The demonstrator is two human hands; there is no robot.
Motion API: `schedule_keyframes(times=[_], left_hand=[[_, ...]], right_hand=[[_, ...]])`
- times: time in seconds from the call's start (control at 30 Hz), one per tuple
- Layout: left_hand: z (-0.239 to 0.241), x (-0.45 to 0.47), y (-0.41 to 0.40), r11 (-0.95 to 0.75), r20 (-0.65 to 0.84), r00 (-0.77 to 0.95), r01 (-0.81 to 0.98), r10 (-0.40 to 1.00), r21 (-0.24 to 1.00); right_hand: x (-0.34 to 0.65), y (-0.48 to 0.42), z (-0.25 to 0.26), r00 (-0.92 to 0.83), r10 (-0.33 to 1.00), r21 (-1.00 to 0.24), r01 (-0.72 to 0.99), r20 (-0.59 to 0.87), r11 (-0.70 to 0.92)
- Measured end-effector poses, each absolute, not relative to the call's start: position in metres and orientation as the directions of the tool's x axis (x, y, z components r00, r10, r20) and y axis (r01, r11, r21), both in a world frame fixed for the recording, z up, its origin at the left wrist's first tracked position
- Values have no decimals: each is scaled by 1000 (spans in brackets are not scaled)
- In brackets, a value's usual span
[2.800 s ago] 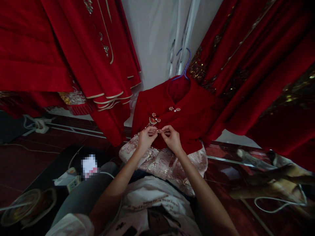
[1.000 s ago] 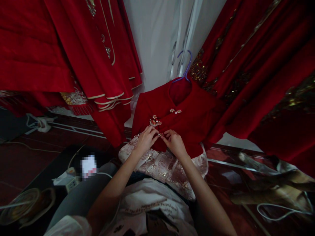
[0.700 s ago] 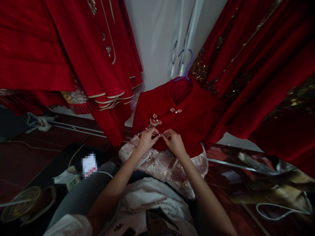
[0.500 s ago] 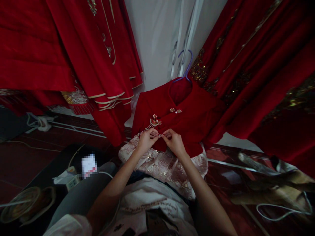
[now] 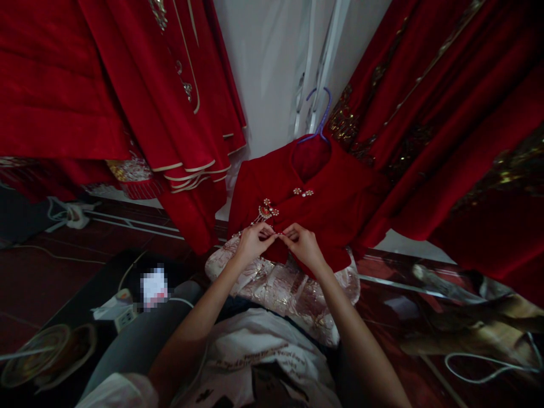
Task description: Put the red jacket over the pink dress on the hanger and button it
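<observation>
A red jacket (image 5: 335, 212) on a purple hanger (image 5: 325, 116) lies in front of me, its neckline at the far end. Down its front are a pearl-and-gold flower clasp (image 5: 303, 192) and a beaded brooch (image 5: 266, 211) with dangling strands. Both hands meet at the lower front of the jacket, just below the brooch. My left hand (image 5: 254, 241) pinches there with thumb and forefinger. My right hand (image 5: 302, 245) does the same from the other side, fingertips nearly touching. A small fastening seems to sit between them, mostly hidden. Pale shiny brocade fabric (image 5: 272, 277) spreads under the jacket, across my lap.
Long red garments (image 5: 140, 85) with gold trim hang on the left, and sequinned red ones (image 5: 446, 130) on the right. A power strip (image 5: 125, 317) and a takeaway bowl (image 5: 38, 354) sit at the lower left. A white cord (image 5: 480, 357) loops at the lower right.
Very little differs. My fingertips stay pinched at the same spot on the jacket's front, with only a slight shift of the right hand and forearm.
</observation>
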State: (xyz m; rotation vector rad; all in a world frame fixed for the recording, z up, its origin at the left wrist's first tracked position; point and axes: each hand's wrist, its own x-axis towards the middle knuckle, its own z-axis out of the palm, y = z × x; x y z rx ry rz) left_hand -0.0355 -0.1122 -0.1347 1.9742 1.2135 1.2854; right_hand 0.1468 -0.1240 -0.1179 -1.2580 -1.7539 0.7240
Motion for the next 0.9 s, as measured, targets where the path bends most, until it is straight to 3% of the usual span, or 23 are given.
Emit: schedule_keyframes(times=[0.1, 0.2, 0.33, 0.63, 0.73, 0.9], left_hand=[[-112, -44, -102, -558, 590, 124, 522, 798, 645], [-83, -55, -86, -660, 695, 284, 660, 661, 358], [-52, -65, -68, -735, 592, 584, 678, 555, 20], [-35, -62, -39, -800, 340, 894, 424, 294, -425], [-37, -56, -34, -775, 372, 894, 416, 251, -475], [-31, -25, -42, -780, 626, 713, 570, 314, -258]], right_hand=[[164, -127, -103, -268, 934, -840, 427, 236, 335], [180, -133, -88, -367, 908, -840, 413, 200, 352], [189, -138, -77, -352, 914, -823, 445, 201, 352], [183, -136, -79, -395, 891, -808, 438, 222, 395], [186, -137, -77, -408, 888, -814, 430, 211, 391], [200, -147, -63, -495, 865, -851, 418, 81, 319]])
